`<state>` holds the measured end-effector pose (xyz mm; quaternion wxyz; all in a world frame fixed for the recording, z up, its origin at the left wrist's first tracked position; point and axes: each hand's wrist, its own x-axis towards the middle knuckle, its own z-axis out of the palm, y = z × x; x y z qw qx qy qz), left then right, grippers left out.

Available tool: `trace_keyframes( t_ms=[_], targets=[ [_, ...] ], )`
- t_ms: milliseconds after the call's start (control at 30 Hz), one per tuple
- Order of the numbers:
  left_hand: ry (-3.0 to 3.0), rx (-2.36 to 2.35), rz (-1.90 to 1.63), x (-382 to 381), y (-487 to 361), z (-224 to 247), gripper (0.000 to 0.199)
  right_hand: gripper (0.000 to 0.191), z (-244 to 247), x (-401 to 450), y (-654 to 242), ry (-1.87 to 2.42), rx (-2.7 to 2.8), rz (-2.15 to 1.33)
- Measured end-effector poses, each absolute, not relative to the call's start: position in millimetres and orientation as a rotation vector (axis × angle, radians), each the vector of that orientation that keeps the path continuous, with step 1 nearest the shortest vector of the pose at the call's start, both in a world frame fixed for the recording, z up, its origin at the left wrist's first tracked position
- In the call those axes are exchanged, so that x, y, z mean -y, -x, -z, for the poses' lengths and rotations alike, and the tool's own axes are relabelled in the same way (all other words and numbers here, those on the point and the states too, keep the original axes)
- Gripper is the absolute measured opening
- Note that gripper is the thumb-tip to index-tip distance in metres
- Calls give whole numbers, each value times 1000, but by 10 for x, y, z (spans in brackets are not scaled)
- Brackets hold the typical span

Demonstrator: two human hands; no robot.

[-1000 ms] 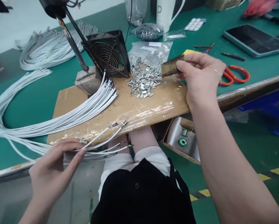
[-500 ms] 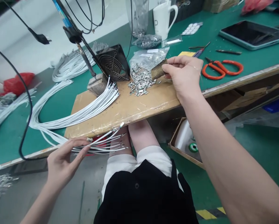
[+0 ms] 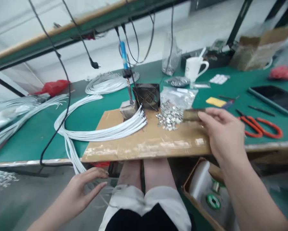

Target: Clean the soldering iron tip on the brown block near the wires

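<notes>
Moved: left hand [image 3: 83, 189] lower, fingers apart on white wires [image 3: 103, 133]; right hand [image 3: 224, 134] fingers pinching brown block [image 3: 191, 115]

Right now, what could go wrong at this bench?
1. The soldering iron stands right beside the white cable ends on the board; a nudge might scorch them.
2. The right hand holds a brown block next to the pile of metal clips; a sweep could scatter them.
3. The left hand works cables below the bench edge; a tug may drag the bundle.
</notes>
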<state>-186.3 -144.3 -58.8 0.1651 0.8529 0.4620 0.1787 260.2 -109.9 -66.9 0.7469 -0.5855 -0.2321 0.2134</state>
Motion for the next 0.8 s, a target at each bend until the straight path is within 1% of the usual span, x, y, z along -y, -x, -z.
trace_keyframes(
  t_ms=[33, 100, 200, 300, 367, 467, 533, 600, 633, 800],
  targets=[
    [-2369, -1345, -592, 1389, 1801, 514, 12, 15, 642, 1134, -2515, 1265, 534, -489],
    [-2236, -1398, -758, 1231, 1637, 374, 17, 17, 579, 1152, -2317, 1243, 623, -565],
    [-2003, -1443, -910, 897, 1326, 208, 26, 33, 460, 1031, -2013, 1258, 753, -697],
    [-1785, -1419, -932, 553, 1007, 132, 36, 39, 353, 779, -1773, 1299, 822, -785],
    [-1665, -1394, -899, 367, 819, 129, 42, 38, 309, 585, -1664, 1317, 857, -830],
    [-1494, -1383, -861, 156, 591, 144, 59, 38, 263, 324, -1553, 1344, 891, -883],
    [-1413, -1383, -850, 49, 474, 144, 66, 36, 226, 203, -1490, 1371, 896, -900],
    [-1369, -1376, -870, -27, 388, 136, 64, 33, 190, 143, -1418, 1389, 902, -906],
    [-1357, -1372, -896, -49, 357, 134, 60, 31, 176, 138, -1377, 1396, 905, -904],
    [-1425, -1329, -1094, 25, 358, 178, 25, 13, 202, 309, -1163, 1447, 890, -836]
  ],
)
